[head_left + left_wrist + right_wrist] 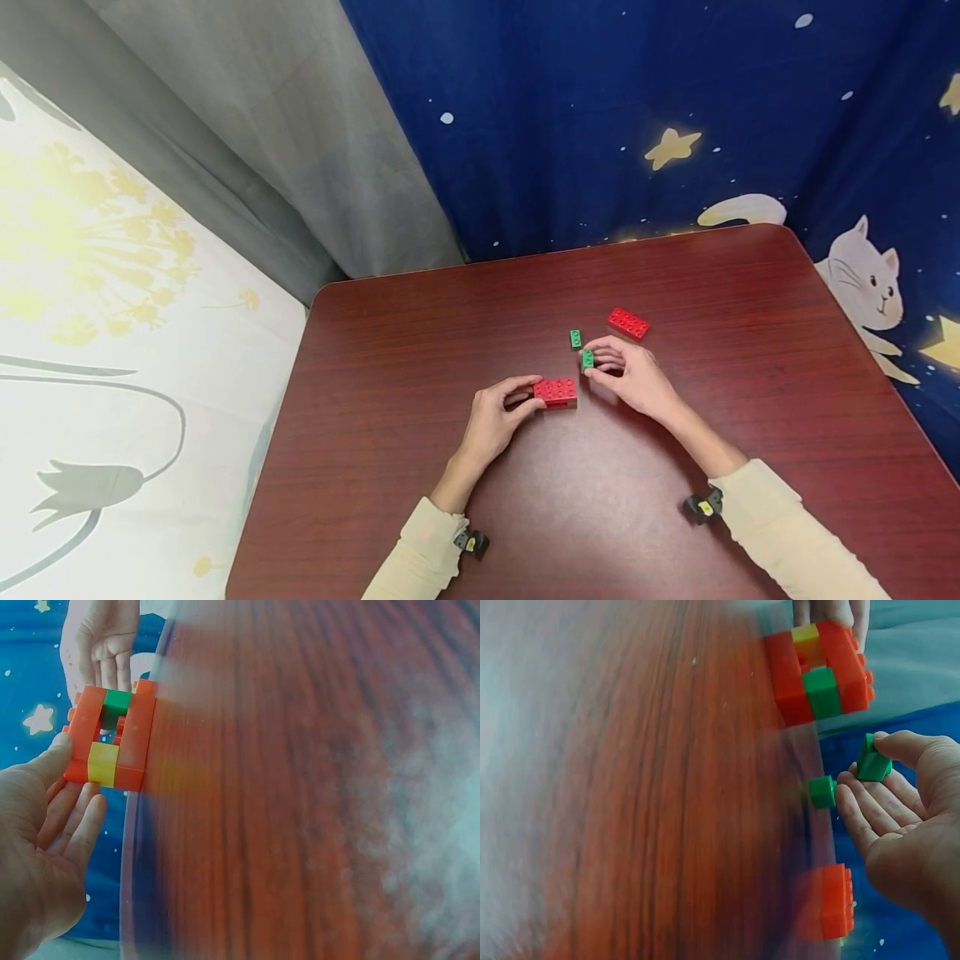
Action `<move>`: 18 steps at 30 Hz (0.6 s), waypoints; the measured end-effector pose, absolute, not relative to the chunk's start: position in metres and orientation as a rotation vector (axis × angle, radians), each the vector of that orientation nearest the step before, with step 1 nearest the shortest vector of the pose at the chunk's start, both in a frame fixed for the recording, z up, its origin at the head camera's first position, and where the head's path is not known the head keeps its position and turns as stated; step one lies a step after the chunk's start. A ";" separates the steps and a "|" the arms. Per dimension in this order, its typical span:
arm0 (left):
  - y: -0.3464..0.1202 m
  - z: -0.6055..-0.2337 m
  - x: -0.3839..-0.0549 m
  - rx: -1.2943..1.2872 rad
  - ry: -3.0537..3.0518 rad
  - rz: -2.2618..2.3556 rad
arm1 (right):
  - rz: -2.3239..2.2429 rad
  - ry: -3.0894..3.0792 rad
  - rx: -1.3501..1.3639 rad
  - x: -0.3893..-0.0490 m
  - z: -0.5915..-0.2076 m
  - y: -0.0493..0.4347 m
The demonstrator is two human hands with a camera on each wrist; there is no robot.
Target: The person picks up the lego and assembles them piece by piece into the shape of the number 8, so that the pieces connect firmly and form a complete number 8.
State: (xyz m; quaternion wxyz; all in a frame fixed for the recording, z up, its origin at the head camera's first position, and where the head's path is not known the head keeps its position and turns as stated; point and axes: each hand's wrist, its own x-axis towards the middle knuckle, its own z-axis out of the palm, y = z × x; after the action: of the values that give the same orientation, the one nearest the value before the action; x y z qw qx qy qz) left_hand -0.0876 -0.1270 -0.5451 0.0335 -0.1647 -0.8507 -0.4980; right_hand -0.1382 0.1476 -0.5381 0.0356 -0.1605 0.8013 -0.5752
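My left hand (495, 417) holds the left end of a small stack of toy building bricks between thumb and fingers. Its top is a red brick (555, 389) with studs. In the left wrist view a yellow brick (103, 764) and a green brick (115, 707) sit apart between the top and the bottom red brick (136, 735), leaving a gap. Just right of the stack, my right hand (633, 375) pinches a loose green brick (588, 360) between thumb and fingers, above the table. Beyond it, another green brick (575, 339) lies on the table near the right fingertips.
A separate red brick (628, 323) lies on the dark red-brown wooden table (420, 333), beyond the right hand. Blue curtain (570, 125) and grey curtain (315, 125) hang behind the far edge. A white patterned curtain (225, 375) borders the left side.
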 end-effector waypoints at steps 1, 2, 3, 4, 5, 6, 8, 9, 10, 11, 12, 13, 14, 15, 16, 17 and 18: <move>-0.127 -0.545 -0.088 -0.506 -2.617 -1.531 | -1.772 2.455 -0.502 -0.137 -0.537 0.147; -0.127 -0.545 -0.088 -0.507 -2.616 -1.530 | -1.773 2.451 -0.509 -0.136 -0.535 0.146; -0.127 -0.545 -0.088 -0.510 -2.614 -1.531 | -1.776 2.447 -0.519 -0.134 -0.534 0.145; -0.127 -0.545 -0.088 -0.512 -2.610 -1.536 | -1.774 2.445 -0.527 -0.133 -0.532 0.144; -0.127 -0.545 -0.088 -0.515 -2.607 -1.541 | -1.770 2.444 -0.536 -0.132 -0.531 0.143; -0.127 -0.545 -0.088 -0.516 -2.605 -1.547 | -1.765 2.444 -0.546 -0.131 -0.529 0.142; -0.127 -0.545 -0.088 -0.518 -2.603 -1.553 | -1.751 2.453 -0.565 -0.128 -0.527 0.140; -0.127 -0.545 -0.088 -0.521 -2.601 -1.556 | -1.746 2.455 -0.574 -0.127 -0.527 0.139; -0.127 -0.545 -0.088 -0.521 -2.600 -1.557 | -1.740 2.461 -0.582 -0.126 -0.526 0.139; -0.126 -0.545 -0.088 -0.522 -2.599 -1.557 | -1.740 2.458 -0.589 -0.124 -0.526 0.138; -0.126 -0.545 -0.088 -0.523 -2.599 -1.556 | -1.740 2.457 -0.597 -0.123 -0.526 0.138; -0.126 -0.545 -0.088 -0.525 -2.597 -1.554 | -1.736 2.457 -0.604 -0.122 -0.526 0.137; -0.126 -0.545 -0.088 -0.526 -2.595 -1.557 | -1.734 2.456 -0.612 -0.121 -0.526 0.137; -0.127 -0.545 -0.088 -0.528 -2.593 -1.557 | -1.732 2.453 -0.618 -0.120 -0.526 0.136; -0.127 -0.545 -0.088 -0.529 -2.592 -1.557 | -1.734 2.446 -0.623 -0.119 -0.526 0.136; -0.127 -0.545 -0.088 -0.527 -2.594 -1.555 | -1.737 2.437 -0.630 -0.118 -0.526 0.135; -0.127 -0.545 -0.088 -0.525 -2.595 -1.554 | -1.733 2.438 -0.638 -0.117 -0.526 0.135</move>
State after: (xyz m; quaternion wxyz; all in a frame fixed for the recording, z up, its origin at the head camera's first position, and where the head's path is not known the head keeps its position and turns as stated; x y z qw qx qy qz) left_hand -0.0880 -0.1267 -0.5450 0.0357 -0.1709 -0.8448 -0.5058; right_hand -0.1174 0.1350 -0.5262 0.0413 -0.2083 0.7965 -0.5662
